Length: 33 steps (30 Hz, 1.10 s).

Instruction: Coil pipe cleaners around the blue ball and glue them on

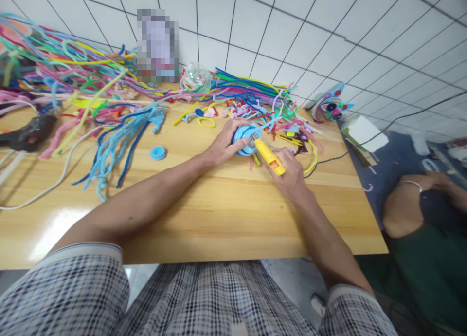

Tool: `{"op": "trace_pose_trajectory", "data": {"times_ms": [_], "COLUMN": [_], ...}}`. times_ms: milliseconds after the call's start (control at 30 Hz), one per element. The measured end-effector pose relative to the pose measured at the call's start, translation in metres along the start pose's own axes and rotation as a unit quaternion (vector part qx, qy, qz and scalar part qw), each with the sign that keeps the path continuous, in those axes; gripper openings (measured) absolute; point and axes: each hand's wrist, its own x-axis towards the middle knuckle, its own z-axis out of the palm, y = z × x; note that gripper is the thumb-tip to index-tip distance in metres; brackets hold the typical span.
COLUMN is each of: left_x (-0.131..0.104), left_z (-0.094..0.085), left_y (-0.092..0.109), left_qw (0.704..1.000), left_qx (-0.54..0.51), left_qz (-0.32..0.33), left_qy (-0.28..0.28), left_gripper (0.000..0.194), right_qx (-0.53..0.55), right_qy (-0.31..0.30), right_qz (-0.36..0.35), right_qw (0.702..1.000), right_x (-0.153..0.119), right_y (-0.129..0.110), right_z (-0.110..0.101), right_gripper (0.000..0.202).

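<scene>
My left hand (226,145) is closed on a round blue coil of pipe cleaner (246,134), its fingers around the far left side and the thumb across the front. A loose light-blue strand (269,127) runs off the coil to the upper right. My right hand (290,173) grips a yellow glue gun (269,157), whose metal nozzle meets the near side of the coil; the exact contact is too small to tell. A small blue coiled disc (157,153) lies on the table left of my left hand.
Many coloured pipe cleaners (80,58) cover the table's back left. A black glue gun (29,134) lies at the left. A clear ball (196,78) and a colourful figure (331,104) stand by the tiled wall. A black cord (335,158) crosses the right. Another person (408,204) sits beyond the table's right edge.
</scene>
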Motion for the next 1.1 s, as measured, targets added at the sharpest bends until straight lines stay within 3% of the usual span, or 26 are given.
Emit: {"op": "trace_pose_trajectory", "data": {"times_ms": [300,1100], "left_x": [-0.0003,0.0003], "left_z": [-0.0002,-0.0004], "left_y": [0.0015,0.0016], "left_qw": [1.0,1.0], "left_qx": [-0.003,0.006], "left_qz": [0.001,-0.003], "left_qy": [-0.001,-0.001], "left_gripper": [0.061,0.064], "right_qx": [-0.011,0.004], "right_qy": [0.011,0.02], "right_qz": [-0.001,0.021], "right_qw": [1.0,1.0], "right_x": [0.0009,0.0026], "right_y": [-0.0034,-0.0062], "right_z": [-0.0007,-0.0008], "right_gripper": [0.004,0.012]}}
